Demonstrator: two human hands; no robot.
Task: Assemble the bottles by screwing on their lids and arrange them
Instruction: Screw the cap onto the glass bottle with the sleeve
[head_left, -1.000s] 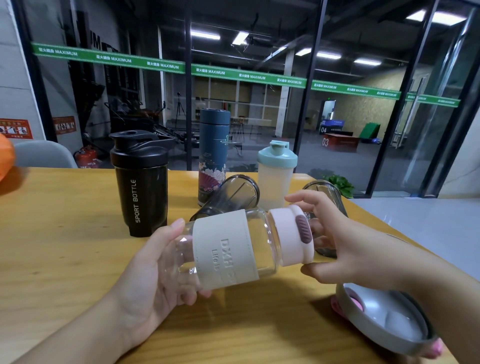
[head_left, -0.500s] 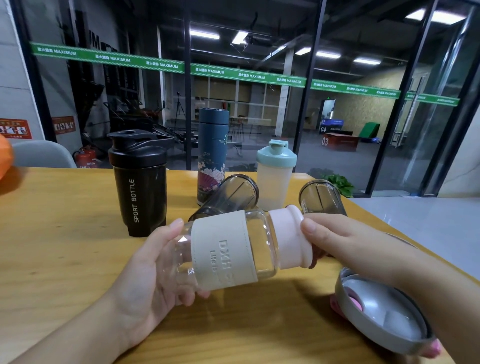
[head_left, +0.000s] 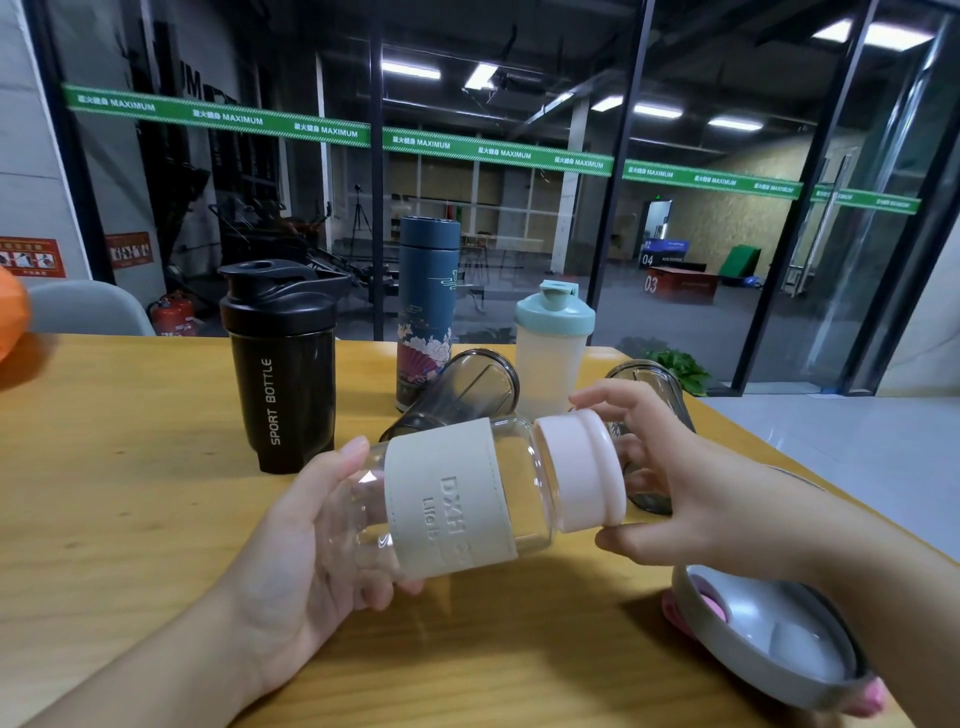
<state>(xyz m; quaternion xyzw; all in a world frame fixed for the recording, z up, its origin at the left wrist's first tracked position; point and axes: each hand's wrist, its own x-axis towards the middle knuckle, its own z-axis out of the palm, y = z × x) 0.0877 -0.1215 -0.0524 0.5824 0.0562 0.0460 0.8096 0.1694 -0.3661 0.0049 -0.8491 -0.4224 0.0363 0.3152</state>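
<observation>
A clear glass bottle (head_left: 519, 483) with a pale sleeve lies sideways in the air above the table, its base cupped in my left hand (head_left: 306, 540). Its pink lid (head_left: 582, 467) sits on the neck at the right, and my right hand (head_left: 670, 483) wraps it from behind with fingers over the top and thumb below. Standing at the back are a black sport bottle (head_left: 283, 364), a tall blue patterned flask (head_left: 426, 306) and a frosted shaker with a teal lid (head_left: 553, 343).
Two smoky-grey tumblers lie on their sides on the wooden table (head_left: 119, 493), one (head_left: 457, 395) behind the glass bottle and one (head_left: 649, 395) behind my right hand. A grey lid with pink parts (head_left: 769, 639) rests at the near right edge. A glass wall stands beyond.
My right hand has turned around the pink lid: the fingers went from over the top down onto it and back up. The lid's dark tab has rotated out of sight. The bottle stays put.
</observation>
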